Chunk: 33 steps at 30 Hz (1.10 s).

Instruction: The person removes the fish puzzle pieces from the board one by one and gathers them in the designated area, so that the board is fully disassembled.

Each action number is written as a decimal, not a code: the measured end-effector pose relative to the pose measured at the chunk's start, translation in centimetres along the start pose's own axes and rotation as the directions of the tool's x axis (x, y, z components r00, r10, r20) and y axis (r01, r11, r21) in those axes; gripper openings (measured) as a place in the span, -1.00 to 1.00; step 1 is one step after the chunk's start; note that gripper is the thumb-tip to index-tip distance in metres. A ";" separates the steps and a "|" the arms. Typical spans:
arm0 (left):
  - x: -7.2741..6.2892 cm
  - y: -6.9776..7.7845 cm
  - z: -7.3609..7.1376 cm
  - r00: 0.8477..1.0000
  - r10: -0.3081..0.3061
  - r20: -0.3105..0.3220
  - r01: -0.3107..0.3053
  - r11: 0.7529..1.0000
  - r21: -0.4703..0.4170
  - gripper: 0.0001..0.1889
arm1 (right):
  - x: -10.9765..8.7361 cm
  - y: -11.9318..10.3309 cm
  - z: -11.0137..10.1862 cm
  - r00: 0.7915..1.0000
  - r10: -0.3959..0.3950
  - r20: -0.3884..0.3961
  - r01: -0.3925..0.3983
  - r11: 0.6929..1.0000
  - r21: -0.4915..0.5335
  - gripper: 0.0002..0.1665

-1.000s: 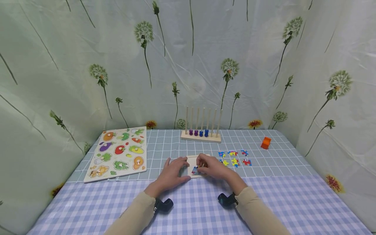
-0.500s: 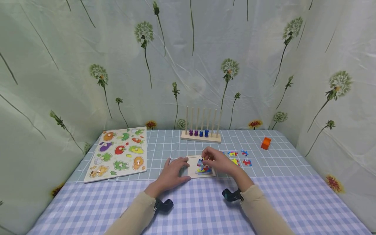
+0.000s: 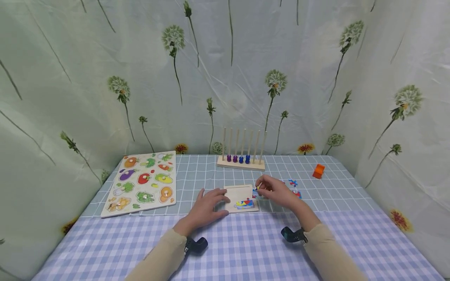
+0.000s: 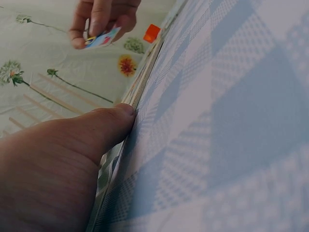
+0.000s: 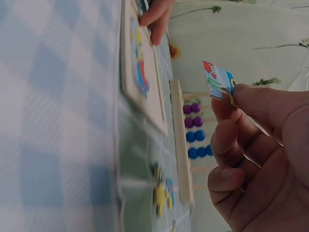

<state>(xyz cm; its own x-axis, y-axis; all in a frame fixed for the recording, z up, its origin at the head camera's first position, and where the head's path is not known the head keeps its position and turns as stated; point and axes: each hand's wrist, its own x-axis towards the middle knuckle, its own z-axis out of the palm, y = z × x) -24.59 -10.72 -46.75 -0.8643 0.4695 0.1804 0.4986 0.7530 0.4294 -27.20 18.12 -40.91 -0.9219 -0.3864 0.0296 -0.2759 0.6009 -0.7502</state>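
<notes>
A shallow wooden puzzle tray [image 3: 236, 194] lies on the table with a few joined colourful pieces [image 3: 244, 204] along its near right side. My left hand [image 3: 208, 207] rests at the tray's left edge, fingers spread; in the left wrist view its thumb [image 4: 116, 118] touches the rim. Just past the tray's right edge, my right hand [image 3: 277, 191] pinches a jigsaw piece [image 5: 217, 79] between thumb and index finger. That piece shows a red crab on light blue and is held above the table. Loose jigsaw pieces [image 3: 293, 182] lie partly hidden behind the right hand.
Behind the tray stands a wooden peg rack [image 3: 240, 164] with purple and blue beads. A vegetable knob puzzle board [image 3: 140, 183] lies to the left. An orange block-like object [image 3: 318, 171] sits at the back right. A floral curtain [image 3: 239, 78] closes off the back.
My right hand has moved right from over the tray to beyond its right edge, with the jigsaw piece still pinched. The joined pieces in the tray are now uncovered. The left hand stays put.
</notes>
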 end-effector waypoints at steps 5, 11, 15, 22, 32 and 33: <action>0.0 0.1 0.0 1.000 0.012 -0.013 -0.012 1.000 -0.006 -0.64 | -0.9 1.1 -0.7 1.000 0.024 -0.008 -0.025 0.998 -0.064 -0.84; -0.1 0.2 -0.1 1.000 0.012 -0.018 -0.012 1.000 -0.007 -0.64 | -1.8 2.5 -1.2 0.998 0.056 0.005 -0.055 0.989 -0.136 -0.87; -0.2 0.1 -0.1 1.000 0.006 -0.014 -0.006 1.000 -0.005 -0.64 | -2.2 3.2 -1.3 0.997 0.055 0.044 -0.047 0.985 -0.165 -0.86; -0.2 0.0 -0.2 1.000 0.008 -0.015 -0.008 1.000 -0.006 -0.64 | -2.6 3.8 -1.4 0.995 0.071 0.071 -0.058 0.983 -0.174 -0.86; -0.2 0.0 -0.1 1.000 0.010 -0.020 -0.011 1.000 -0.013 -0.64 | -2.6 4.0 -1.1 0.997 0.063 0.045 -0.051 0.972 -0.231 -0.88; -0.1 0.0 -0.1 1.000 0.011 -0.019 -0.011 1.000 -0.014 -0.64 | -2.6 4.1 -1.1 0.996 0.077 0.040 -0.065 0.969 -0.240 -0.87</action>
<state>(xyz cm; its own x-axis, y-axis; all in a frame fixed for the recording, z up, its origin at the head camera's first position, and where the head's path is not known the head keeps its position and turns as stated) -24.45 -10.78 -46.70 -0.8599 0.4688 0.2020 0.5074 0.7414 0.4393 -26.22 22.34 -43.30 -0.9287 -0.3668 -0.0548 -0.2726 0.7752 -0.5699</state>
